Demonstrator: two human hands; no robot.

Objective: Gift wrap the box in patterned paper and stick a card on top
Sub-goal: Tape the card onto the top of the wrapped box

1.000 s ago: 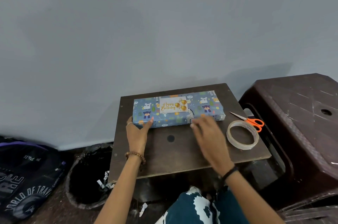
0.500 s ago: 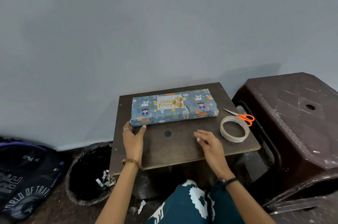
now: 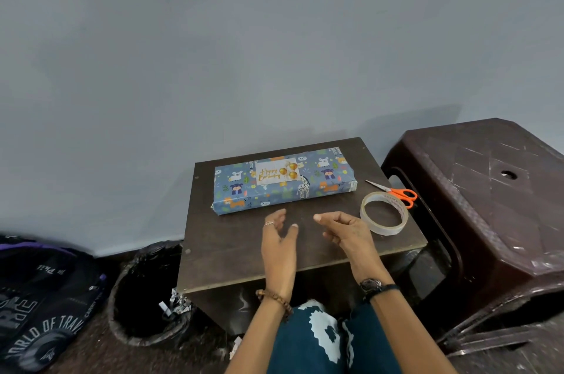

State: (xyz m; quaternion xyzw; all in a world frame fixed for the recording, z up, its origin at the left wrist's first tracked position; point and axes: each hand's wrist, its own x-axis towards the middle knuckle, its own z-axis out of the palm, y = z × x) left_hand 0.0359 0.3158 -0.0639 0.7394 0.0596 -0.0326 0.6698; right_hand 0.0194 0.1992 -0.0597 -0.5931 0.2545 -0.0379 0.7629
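Dim, even light — soft shadow on the wall, wide-angle bending at edges.

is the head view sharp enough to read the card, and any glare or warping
Head view: the card on the wrapped box reads "Happy Birthday" legibly; light is soft and even, with only a faint shadow on the wall behind the table; no strong glare; wide-angle warping bends the plastic stool at the right edge.
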